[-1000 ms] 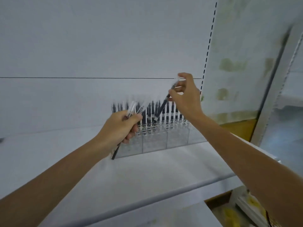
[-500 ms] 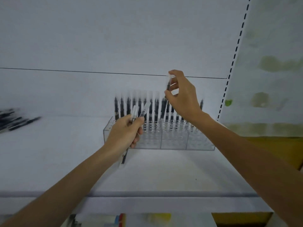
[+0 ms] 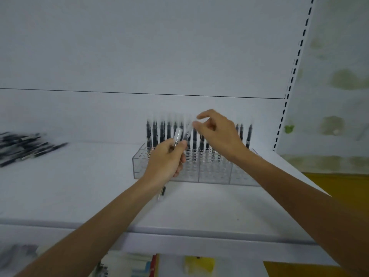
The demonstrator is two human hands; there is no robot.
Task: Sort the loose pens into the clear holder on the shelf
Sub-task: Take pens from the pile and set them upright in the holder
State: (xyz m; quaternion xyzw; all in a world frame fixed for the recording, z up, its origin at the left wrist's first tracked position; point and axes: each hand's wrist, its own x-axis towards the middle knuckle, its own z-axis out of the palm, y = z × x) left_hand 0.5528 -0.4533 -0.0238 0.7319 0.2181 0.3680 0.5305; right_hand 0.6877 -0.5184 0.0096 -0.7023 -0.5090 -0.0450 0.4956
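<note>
Loose pens [image 3: 30,146] — smeared, cut by left edge, uncountable. Right hand [image 3: 217,134] fingertips blurred; pinch unconfirmable. Left hand [image 3: 165,162] hides the middle of the held pens [image 3: 177,135] — count unclear. Tops of racked pens [image 3: 154,134] streaked.

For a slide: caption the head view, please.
Left hand grips loose pens as right hand reaches toward them, before the clear holder.

No legible txt or nos. anywhere
</note>
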